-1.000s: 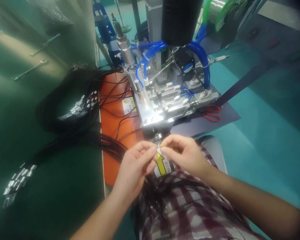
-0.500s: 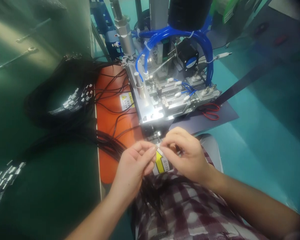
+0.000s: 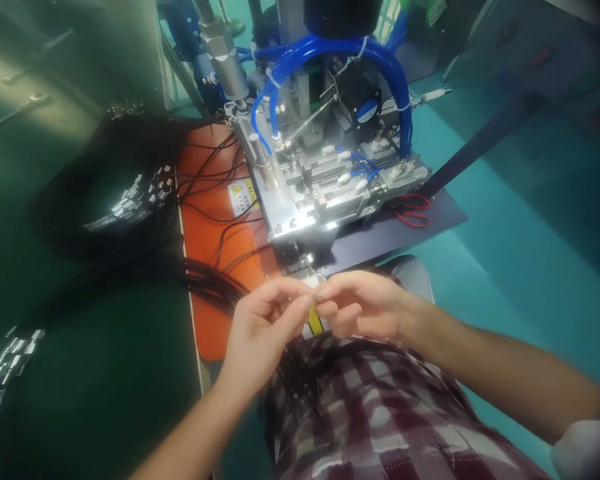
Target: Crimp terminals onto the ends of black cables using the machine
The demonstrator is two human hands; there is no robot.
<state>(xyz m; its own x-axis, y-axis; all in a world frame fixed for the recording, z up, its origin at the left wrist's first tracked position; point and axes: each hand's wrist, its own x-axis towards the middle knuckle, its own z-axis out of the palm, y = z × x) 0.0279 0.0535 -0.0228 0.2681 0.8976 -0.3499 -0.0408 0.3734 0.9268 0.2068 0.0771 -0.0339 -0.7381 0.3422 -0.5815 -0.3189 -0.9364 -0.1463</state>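
My left hand (image 3: 267, 327) is closed in a pinch, thumb against forefinger, at the near edge of the machine. Its fingertips meet those of my right hand (image 3: 365, 303), which is also pinched, with its other fingers curled beneath. What lies between the fingertips is too small and covered to name. Just below the hands, black cables (image 3: 305, 380) hang over the lap. A label with a yellow arrow (image 3: 316, 322) shows partly behind the fingers. Beyond them stands a metal machine (image 3: 325, 200) with blue air tubes (image 3: 405, 100).
Bundles of black cable with shiny metal ends (image 3: 130, 203) lie on the dark green surface at left, and more metal ends (image 3: 13, 360) lie nearer. Several cables cross the orange board (image 3: 205, 230). Red-handled scissors (image 3: 414, 212) rest on the grey plate (image 3: 447, 223).
My right hand has turned, its fingers now curled lower beneath the pinch. The fingertips of both hands stay together. The whole view has shifted slightly, with the machine further left and up.
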